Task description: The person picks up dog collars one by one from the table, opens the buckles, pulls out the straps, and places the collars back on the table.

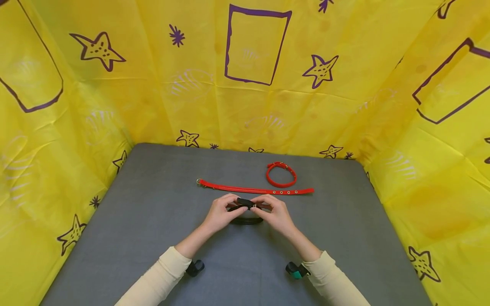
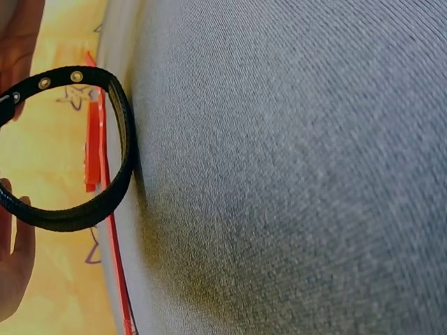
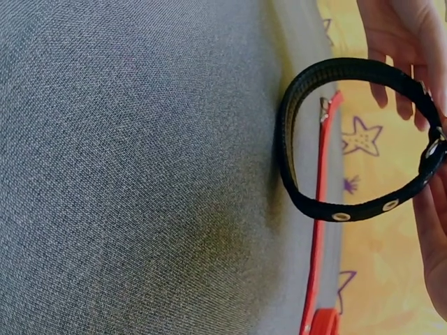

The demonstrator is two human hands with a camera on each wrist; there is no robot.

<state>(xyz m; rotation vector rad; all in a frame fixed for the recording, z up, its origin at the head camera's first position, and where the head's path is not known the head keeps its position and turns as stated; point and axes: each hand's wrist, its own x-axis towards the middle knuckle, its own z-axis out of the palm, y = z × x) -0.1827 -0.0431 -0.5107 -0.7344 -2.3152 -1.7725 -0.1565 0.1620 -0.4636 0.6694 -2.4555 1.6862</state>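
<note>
Black strap (image 1: 246, 221) forms a loop with metal eyelets (image 2: 77, 76).

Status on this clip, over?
Left hand and right hand pinch the looped black collar. Straight red collar and looped red collar lie beyond. Nothing visibly in the way.

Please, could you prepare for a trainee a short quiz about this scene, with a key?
1. What do the left hand and the right hand hold together?
2. In the head view, which end of the red strap has the metal ring? A) right B) left C) both
3. True or false: the red loop lies farther from the hands than the red strap.
Key: 1. The black strap. 2. B. 3. True.
</note>
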